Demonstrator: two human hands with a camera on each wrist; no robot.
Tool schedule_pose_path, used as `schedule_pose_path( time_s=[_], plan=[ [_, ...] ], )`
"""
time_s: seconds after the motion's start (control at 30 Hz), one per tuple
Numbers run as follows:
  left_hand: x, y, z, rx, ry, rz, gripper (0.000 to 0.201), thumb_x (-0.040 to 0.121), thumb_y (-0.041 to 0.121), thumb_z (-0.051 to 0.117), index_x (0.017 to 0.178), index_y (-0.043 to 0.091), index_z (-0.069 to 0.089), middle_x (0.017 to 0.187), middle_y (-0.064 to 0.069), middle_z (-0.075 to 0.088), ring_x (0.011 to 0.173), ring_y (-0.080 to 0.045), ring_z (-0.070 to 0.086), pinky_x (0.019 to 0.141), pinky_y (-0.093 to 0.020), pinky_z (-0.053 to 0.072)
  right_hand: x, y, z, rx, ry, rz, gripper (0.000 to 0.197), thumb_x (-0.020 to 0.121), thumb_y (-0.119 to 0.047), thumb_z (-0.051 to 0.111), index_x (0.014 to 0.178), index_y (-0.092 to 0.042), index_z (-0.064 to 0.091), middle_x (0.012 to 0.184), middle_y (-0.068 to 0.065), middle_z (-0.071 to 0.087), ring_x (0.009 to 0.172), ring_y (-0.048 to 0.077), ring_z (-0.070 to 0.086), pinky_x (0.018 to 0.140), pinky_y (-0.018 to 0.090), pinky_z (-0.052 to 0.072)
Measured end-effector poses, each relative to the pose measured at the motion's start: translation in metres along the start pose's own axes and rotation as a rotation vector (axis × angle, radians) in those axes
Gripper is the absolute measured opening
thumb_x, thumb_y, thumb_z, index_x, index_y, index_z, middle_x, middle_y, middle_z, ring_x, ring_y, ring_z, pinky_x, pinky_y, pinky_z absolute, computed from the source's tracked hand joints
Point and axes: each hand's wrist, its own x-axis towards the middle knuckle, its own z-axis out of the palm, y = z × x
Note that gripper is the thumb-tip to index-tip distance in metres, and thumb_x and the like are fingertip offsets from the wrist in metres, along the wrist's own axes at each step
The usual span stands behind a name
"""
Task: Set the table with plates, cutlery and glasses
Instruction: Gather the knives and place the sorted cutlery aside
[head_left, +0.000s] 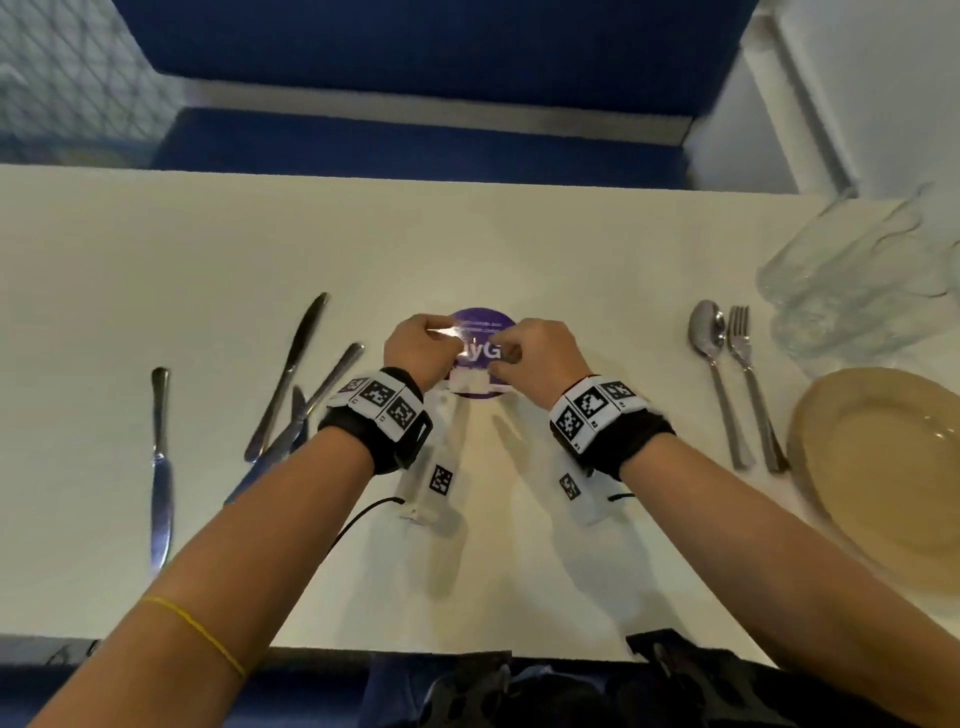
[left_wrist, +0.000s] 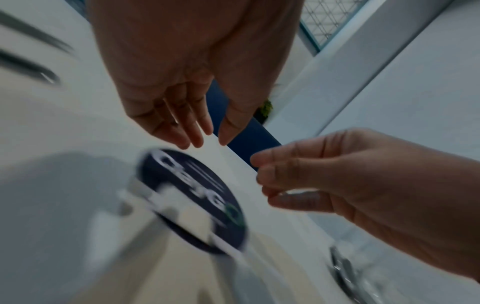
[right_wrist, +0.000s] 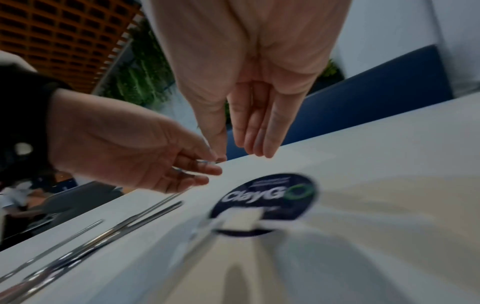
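Both hands hover close together just above the round purple sticker (head_left: 480, 332) at the middle of the white surface (head_left: 519, 244). The left hand (head_left: 415, 349) has thumb and fingers drawn toward each other, and a thin shiny clear sliver shows at its fingertips; what that sliver is cannot be told. The right hand (head_left: 540, 358) has loosely curled fingers, and whether it pinches the same sliver is hard to make out, since the wrist views are blurred.

Left of the sticker lie several pieces of cutlery: a table knife (head_left: 288, 374) angled toward it, two more handles crossing just below that knife, partly hidden by the left wrist band, and a separate knife (head_left: 160, 467) farthest left. Right of the sticker a spoon (head_left: 714, 374) and a fork (head_left: 750, 384) lie side by side. Beyond them a beige plate (head_left: 878, 467) is cut off by the frame's right edge, and above it stand clear glasses (head_left: 852, 275), blurred and also cut off; their number is unclear. The sticker's lower part is covered by a small white block.
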Motion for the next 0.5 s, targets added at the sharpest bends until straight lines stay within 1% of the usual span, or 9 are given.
schedule_pose_path(
  time_s=[0.07,0.17,0.27,0.3,0.33,0.37,0.4,0.43,0.5],
  plan=[
    [0.012,-0.026,-0.049,0.021,0.069,-0.028,0.034,0.083,0.015,0.062,0.117,0.015,0.06,0.094,0.001,0.062,0.087,-0.017,0.062,0.079,-0.024,0.046,0.011,-0.037,0.031,-0.022,-0.078,-0.052,0.022,0.084,-0.016,0.063,0.101,-0.006,0.071,0.095,0.013,0.069,0.093,0.027,0.063,0.085,0.033,0.049],
    [0.027,-0.059,-0.119,0.125,0.118,-0.06,0.036,0.084,0.015,0.061,0.119,0.015,0.058,0.105,-0.002,0.065,0.106,-0.02,0.061,0.092,-0.026,0.045,0.028,-0.086,0.073,-0.035,-0.137,-0.066,0.034,0.086,-0.018,0.063,0.119,-0.01,0.064,0.112,0.009,0.065,0.104,0.022,0.06,0.091,0.028,0.044],
    [0.043,-0.083,-0.167,0.27,0.051,-0.1,0.036,0.084,0.019,0.067,0.118,0.012,0.058,0.114,-0.005,0.065,0.109,-0.023,0.06,0.093,-0.028,0.045,0.045,-0.121,0.106,-0.109,-0.187,-0.074,0.031,0.088,-0.012,0.058,0.118,-0.011,0.063,0.118,0.01,0.059,0.109,0.024,0.056,0.09,0.026,0.041],
    [0.046,-0.088,-0.172,0.333,0.001,-0.1,0.031,0.082,0.023,0.07,0.109,0.013,0.061,0.108,-0.003,0.066,0.105,-0.022,0.06,0.088,-0.027,0.047,0.048,-0.126,0.111,-0.146,-0.204,-0.088,0.031,0.088,-0.007,0.055,0.118,-0.01,0.063,0.119,0.01,0.057,0.111,0.024,0.055,0.09,0.026,0.041],
    [0.048,-0.093,-0.178,0.413,-0.055,-0.092,0.02,0.08,0.028,0.072,0.092,0.016,0.063,0.093,0.001,0.064,0.097,-0.02,0.059,0.078,-0.024,0.047,0.052,-0.134,0.118,-0.189,-0.224,-0.113,0.033,0.088,-0.002,0.053,0.118,-0.01,0.062,0.12,0.01,0.055,0.114,0.025,0.052,0.092,0.028,0.041],
    [0.048,-0.097,-0.179,0.482,-0.097,-0.075,0.021,0.078,0.031,0.074,0.073,0.019,0.057,0.076,0.005,0.057,0.087,-0.018,0.055,0.065,-0.019,0.043,0.054,-0.139,0.123,-0.236,-0.245,-0.144,0.035,0.088,0.002,0.052,0.12,-0.01,0.061,0.122,0.01,0.053,0.116,0.025,0.049,0.093,0.03,0.041],
    [0.047,-0.099,-0.179,0.542,-0.131,-0.062,0.033,0.076,0.033,0.075,0.061,0.022,0.048,0.065,0.007,0.049,0.08,-0.016,0.051,0.056,-0.016,0.036,0.056,-0.143,0.126,-0.29,-0.263,-0.179,0.037,0.088,0.004,0.051,0.121,-0.011,0.06,0.123,0.01,0.052,0.118,0.026,0.046,0.093,0.031,0.041],
    [0.047,-0.101,-0.177,0.587,-0.151,-0.051,0.037,0.075,0.033,0.075,0.056,0.022,0.045,0.06,0.008,0.045,0.074,-0.015,0.05,0.052,-0.015,0.033,0.057,-0.146,0.129,-0.35,-0.273,-0.214,0.037,0.088,0.004,0.052,0.121,-0.012,0.06,0.123,0.009,0.051,0.119,0.026,0.044,0.093,0.032,0.041],
    [0.049,-0.102,-0.173,0.627,-0.176,-0.033,0.025,0.076,0.027,0.072,0.059,0.017,0.056,0.058,0.004,0.05,0.069,-0.016,0.053,0.05,-0.017,0.035,0.06,-0.151,0.133,-0.445,-0.272,-0.281,0.033,0.089,0.001,0.053,0.118,-0.012,0.061,0.121,0.009,0.053,0.117,0.027,0.044,0.09,0.033,0.039]
  ],
)
